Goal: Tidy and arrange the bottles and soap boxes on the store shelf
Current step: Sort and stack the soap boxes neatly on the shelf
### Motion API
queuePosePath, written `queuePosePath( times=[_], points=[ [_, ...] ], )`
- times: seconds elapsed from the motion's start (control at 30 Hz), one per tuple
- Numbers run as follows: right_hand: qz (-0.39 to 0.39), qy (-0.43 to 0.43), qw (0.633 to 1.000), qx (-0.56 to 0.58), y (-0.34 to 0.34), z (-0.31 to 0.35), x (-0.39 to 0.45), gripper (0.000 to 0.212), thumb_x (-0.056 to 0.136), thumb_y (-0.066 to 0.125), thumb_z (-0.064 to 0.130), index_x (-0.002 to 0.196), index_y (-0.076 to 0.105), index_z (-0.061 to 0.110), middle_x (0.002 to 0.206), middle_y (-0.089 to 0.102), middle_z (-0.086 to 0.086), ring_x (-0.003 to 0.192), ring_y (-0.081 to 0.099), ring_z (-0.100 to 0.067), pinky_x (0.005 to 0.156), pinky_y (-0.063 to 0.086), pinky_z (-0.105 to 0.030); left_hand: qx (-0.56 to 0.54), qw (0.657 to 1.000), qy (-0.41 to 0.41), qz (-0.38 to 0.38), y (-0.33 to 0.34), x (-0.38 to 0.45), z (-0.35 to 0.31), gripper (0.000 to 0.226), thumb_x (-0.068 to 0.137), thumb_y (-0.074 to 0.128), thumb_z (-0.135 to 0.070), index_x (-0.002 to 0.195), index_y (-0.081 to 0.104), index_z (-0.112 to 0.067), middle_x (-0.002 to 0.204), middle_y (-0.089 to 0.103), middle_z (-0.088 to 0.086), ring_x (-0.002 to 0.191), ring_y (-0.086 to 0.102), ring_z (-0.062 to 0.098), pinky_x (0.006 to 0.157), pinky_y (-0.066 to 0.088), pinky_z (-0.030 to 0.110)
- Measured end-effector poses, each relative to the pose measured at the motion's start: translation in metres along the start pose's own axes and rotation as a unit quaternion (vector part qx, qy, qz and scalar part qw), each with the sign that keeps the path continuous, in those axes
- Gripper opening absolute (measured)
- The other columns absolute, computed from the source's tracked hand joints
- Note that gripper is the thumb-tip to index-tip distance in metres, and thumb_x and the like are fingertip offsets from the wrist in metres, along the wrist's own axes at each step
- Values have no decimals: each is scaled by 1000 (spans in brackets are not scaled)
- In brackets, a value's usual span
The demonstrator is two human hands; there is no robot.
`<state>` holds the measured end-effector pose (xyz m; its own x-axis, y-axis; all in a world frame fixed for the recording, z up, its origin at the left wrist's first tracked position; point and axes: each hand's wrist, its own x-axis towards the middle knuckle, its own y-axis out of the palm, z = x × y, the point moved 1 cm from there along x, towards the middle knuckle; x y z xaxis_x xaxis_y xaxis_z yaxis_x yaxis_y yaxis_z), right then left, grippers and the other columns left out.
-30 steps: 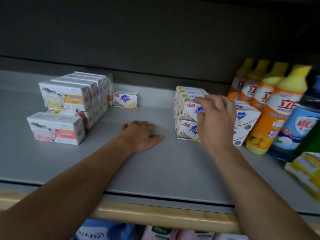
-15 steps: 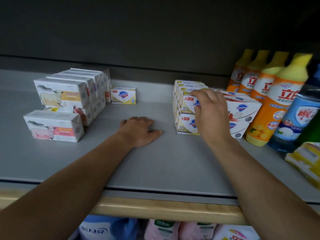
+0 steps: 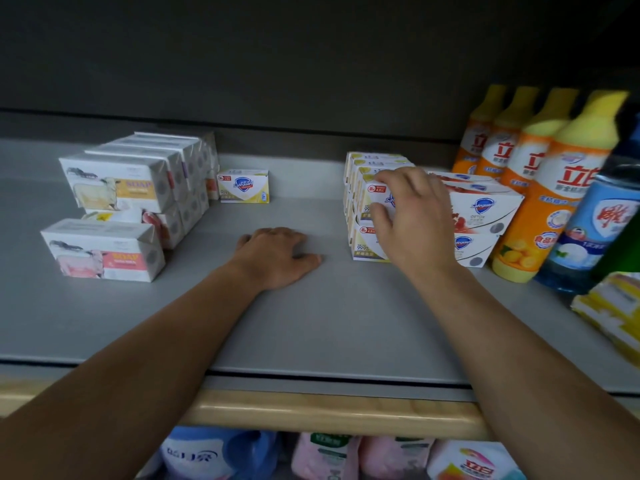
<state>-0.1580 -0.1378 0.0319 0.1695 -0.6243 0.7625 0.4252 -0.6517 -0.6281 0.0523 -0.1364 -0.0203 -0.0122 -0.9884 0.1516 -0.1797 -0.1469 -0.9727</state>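
Fingers of your right hand point(image 3: 412, 216) curl over the top front yellow Safeguard soap box point(image 3: 375, 199) in the stack mid-shelf, while your left hand point(image 3: 277, 254) rests flat, far nearer the stray Safeguard box point(image 3: 243, 186) behind it.

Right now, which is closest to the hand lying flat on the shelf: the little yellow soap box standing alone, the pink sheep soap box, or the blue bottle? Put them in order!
From the left hand in the head view:
1. Lone yellow soap box, just behind it, slightly left.
2. Pink sheep soap box, off to its left at the front.
3. Blue bottle, far right, beyond the right hand.
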Motion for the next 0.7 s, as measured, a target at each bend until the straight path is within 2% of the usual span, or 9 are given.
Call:
queuePosePath(
  times=[0.13,0.3,0.37,0.53,0.6,0.7],
  points=[
    [-20,0,1000,-1,3,3,-2,39,90,57,27,124,62,9,122,58,-14,112,52,-34,107,34,-49,-55,998,-12,-21,-6,2,6,68,84,51,-67,139,47,-27,145,47,2,134,42,26,110,35,40],
    [-36,7,999,7,8,4,-2,40,89,56,29,122,64,9,120,58,-13,114,52,-34,115,26,-49,-77,994,-31,-70,-18,33,25,67,83,62,-55,138,50,-18,141,48,12,129,46,31,107,38,36],
    [-37,14,999,6,9,5,-1,40,88,55,29,122,64,10,120,58,-12,114,52,-34,116,23,-48,-60,993,-51,-85,-19,54,38,66,83,63,-54,136,51,-15,140,49,16,127,46,35,105,38,38],
    [-36,22,999,14,16,4,1,43,89,49,37,121,63,12,121,58,-9,117,50,-32,117,20,-49,43,983,-93,-153,-18,108,73,69,86,58,-50,140,40,-12,148,36,17,138,29,35,115,21,44],
    [-47,25,998,20,19,3,1,43,89,48,40,119,64,13,121,58,-9,117,50,-31,117,20,-49,50,983,-107,-137,-18,124,81,70,86,56,-48,144,34,-15,149,35,15,140,27,35,116,21,46],
    [-69,29,997,36,21,3,2,43,88,48,40,114,66,12,116,59,-9,113,52,-33,117,21,-50,79,981,-134,-118,-20,136,86,64,84,58,-46,139,39,-19,138,46,16,131,36,40,111,27,47]
  ],
)
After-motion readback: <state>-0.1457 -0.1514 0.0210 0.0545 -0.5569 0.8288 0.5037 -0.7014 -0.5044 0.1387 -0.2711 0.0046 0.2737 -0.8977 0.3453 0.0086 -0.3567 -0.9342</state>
